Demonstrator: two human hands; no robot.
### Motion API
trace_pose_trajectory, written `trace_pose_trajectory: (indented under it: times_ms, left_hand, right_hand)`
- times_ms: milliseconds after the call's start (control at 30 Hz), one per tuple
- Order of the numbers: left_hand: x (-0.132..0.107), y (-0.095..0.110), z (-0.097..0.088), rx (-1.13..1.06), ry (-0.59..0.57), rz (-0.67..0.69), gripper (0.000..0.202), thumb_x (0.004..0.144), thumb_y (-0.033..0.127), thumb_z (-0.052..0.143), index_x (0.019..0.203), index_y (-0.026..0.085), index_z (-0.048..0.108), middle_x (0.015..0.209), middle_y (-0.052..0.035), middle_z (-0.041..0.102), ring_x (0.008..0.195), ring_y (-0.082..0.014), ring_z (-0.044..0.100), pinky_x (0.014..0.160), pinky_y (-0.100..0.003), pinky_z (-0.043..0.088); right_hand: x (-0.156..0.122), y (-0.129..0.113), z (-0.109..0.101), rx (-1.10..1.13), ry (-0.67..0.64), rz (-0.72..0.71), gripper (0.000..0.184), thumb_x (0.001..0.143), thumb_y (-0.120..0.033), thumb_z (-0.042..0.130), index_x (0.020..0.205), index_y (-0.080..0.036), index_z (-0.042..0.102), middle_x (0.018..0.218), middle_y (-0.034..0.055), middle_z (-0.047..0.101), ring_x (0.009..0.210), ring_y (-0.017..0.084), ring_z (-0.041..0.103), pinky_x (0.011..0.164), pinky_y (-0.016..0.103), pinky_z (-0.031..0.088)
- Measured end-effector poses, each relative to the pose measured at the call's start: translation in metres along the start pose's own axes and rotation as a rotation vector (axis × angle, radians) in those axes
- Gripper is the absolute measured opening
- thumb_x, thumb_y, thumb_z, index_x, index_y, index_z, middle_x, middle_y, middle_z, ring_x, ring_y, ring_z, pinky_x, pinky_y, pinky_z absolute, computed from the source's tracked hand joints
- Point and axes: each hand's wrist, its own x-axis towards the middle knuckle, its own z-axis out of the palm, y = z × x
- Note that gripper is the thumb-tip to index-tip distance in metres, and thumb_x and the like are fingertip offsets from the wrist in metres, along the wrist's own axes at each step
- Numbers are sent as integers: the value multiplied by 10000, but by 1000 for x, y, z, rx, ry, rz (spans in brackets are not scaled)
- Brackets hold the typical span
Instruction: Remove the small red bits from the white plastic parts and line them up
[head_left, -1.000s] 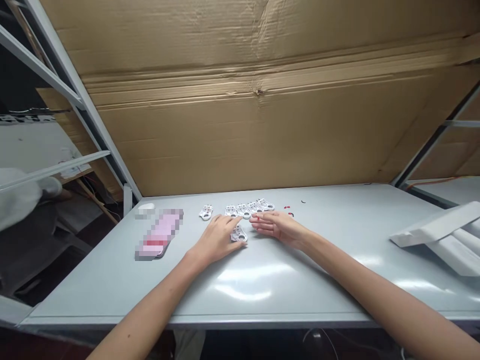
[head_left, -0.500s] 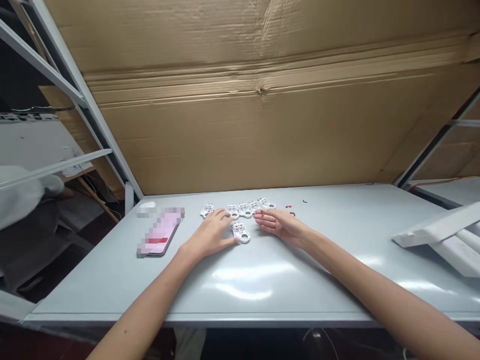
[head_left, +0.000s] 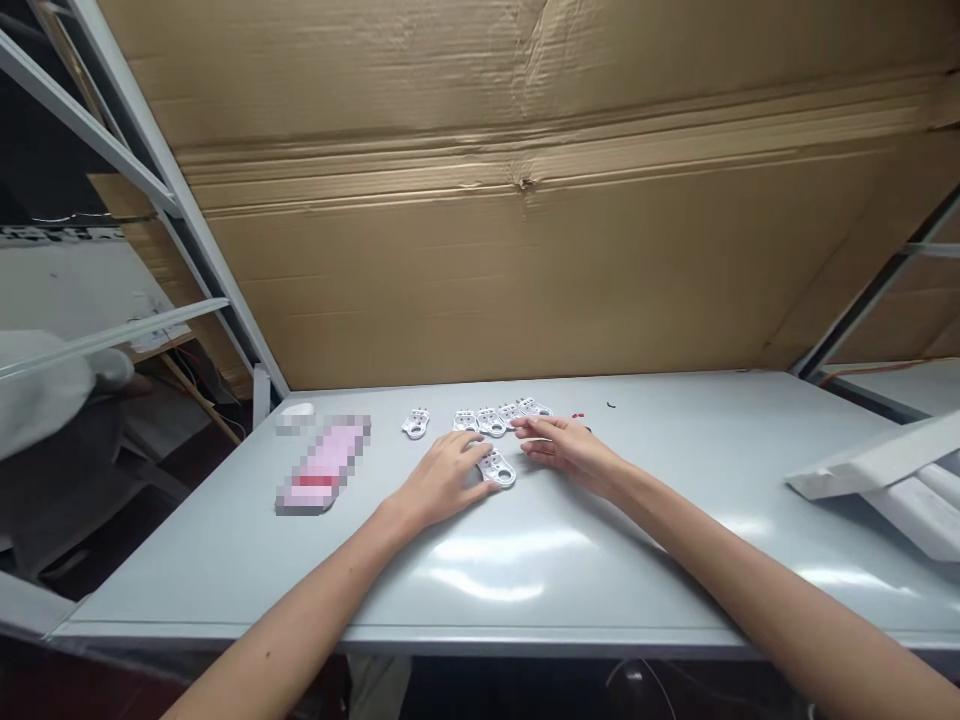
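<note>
My left hand is closed around the edge of a white plastic part with a round hole, thumb at the near side and fingers at the far side. The part lies at the tabletop, and my fingers cover its left end. Just right of it, my right hand hovers with its fingertips pinched; the small red piece seen between them earlier is hidden now. Behind my hands, several similar white parts lie in a row. One more white part lies apart to the left.
On the grey table, a phone with a pink screen and a white object lie at left. Small red bits and a black bit lie behind my right hand. White pieces lie at right; cardboard stands behind.
My left hand has moved right and closed on the white part, which has shifted slightly right and turned. My right hand has shifted slightly right, and its red piece no longer shows.
</note>
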Motion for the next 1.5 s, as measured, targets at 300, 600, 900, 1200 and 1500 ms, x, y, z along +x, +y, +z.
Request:
trace_pose_trajectory:
  times_ms: [300, 600, 900, 1200, 1500]
  left_hand:
    - [-1, -7, -1, 46, 12, -32, 342, 909, 452, 645, 1144, 205, 663, 1276, -122, 604, 1211, -305, 538, 1031, -453, 450]
    - [0, -6, 1, 11, -5, -14, 338, 912, 391, 659, 1186, 194, 638, 1217, -115, 621, 1187, -291, 539, 1001, -430, 467]
    - [0, -5, 3, 11, -11, -16, 389, 906, 387, 671, 1244, 206, 608, 1251, -113, 607, 1242, -298, 518, 1043, -442, 453]
    - [-3, -9, 7, 15, -2, -3, 392, 932, 416, 626, 1271, 222, 598, 1341, -125, 579, 1331, -315, 463, 1083, -476, 432]
    - [-2, -10, 6, 44, -46, -33, 414, 926, 434, 632, 1278, 218, 604, 1371, -130, 559, 1360, -333, 433, 1100, -502, 411]
  right_hand:
    - [-4, -8, -1, -270, -11, -146, 296, 839, -464, 660, 867, -181, 744, 952, 90, 680, 864, 203, 646, 795, 341, 565]
    - [-12, -16, 3, -208, -112, -148, 315, 730, -477, 769, 804, -172, 753, 970, 108, 728, 1010, 271, 671, 988, 451, 513]
    - [-5, 3, 6, -722, 27, -521, 171, 861, -342, 639, 878, -250, 782, 966, 64, 770, 926, 287, 698, 890, 459, 524]
    - [0, 23, 9, -1047, 18, -812, 164, 904, -250, 611, 920, -251, 775, 1147, 91, 717, 1038, 259, 666, 858, 414, 546]
    - [-7, 1, 7, -1039, -287, -785, 266, 954, -193, 503, 985, -240, 763, 1109, 67, 734, 1014, 227, 668, 880, 368, 522]
